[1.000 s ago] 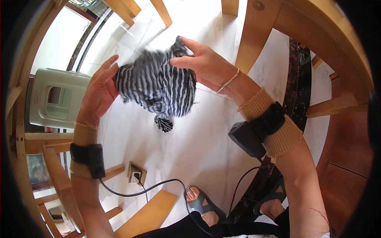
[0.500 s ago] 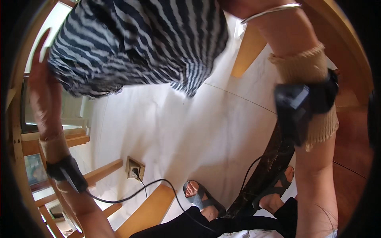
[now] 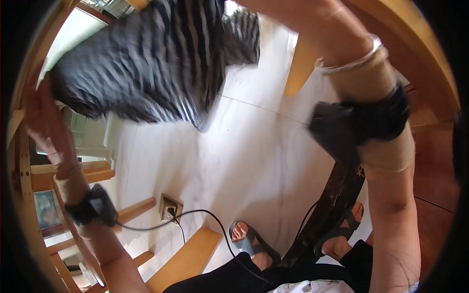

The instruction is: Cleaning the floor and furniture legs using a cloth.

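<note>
A black-and-white striped cloth (image 3: pixel 146 73) is held up off the floor, bunched and blurred by motion, across the upper left. At its left end is my left hand (image 3: pixel 48 119), its fingers closed on the fabric's edge, though blur softens them. Coming in from the right, my right hand (image 3: pixel 298 17) reaches the top edge of the picture beside the cloth. Its fingers lie beyond that edge, so their grip is hidden. A loose corner of the cloth hangs down near the middle.
Below lies a pale marble-look floor (image 3: pixel 254 151) with a socket box (image 3: pixel 171 207) and a plugged-in black cable (image 3: pixel 207 212). Wooden legs (image 3: pixel 188 259) and rails stand at left. A dark beam (image 3: pixel 325 215) runs between my sandalled feet. Brown wooden furniture (image 3: pixel 435 161) borders the right.
The striped cloth has swung left, and its hanging corner has shifted leftward and down. My left hand has moved slightly left and down; my right hand has moved left.
</note>
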### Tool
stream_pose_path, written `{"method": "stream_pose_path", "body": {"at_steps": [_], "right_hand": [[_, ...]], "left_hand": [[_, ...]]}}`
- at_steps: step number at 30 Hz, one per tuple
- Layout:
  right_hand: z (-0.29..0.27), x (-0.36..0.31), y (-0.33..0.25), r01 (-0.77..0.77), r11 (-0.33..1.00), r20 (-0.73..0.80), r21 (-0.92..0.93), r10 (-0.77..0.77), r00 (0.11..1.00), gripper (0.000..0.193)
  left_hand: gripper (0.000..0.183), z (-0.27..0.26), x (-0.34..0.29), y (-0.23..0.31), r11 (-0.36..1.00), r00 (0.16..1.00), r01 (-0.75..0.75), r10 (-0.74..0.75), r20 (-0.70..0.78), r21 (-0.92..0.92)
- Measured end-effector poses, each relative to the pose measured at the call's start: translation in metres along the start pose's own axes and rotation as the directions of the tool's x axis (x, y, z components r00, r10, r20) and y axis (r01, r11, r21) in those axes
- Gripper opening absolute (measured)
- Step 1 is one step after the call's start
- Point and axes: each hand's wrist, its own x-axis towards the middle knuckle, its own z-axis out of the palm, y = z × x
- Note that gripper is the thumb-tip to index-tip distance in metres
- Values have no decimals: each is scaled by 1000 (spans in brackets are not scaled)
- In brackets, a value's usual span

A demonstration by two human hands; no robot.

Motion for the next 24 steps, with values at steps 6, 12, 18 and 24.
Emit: {"method": "stream_pose_path", "body": {"at_steps": [6,12,18,24], "right_hand": [[30,19,3,35,998,43,59,-38,998,33],[-10,-9,-9,-77,992,5,-100,78,997,32],[-7,-17,-28,-108,990,73,87,102,992,31],[-38,-58,-64,-259,955,158,147,236,959,31]], "left_hand": [[32,-56,1,-15,954,959,-70,144,-243,291],[29,-1,-4,11,996,967,89,-83,-240,16],[30,-74,9,-21,703,828,-550,529,186,450],[28,-48,-19,8,951,996,57,-35,78,-303]]}}
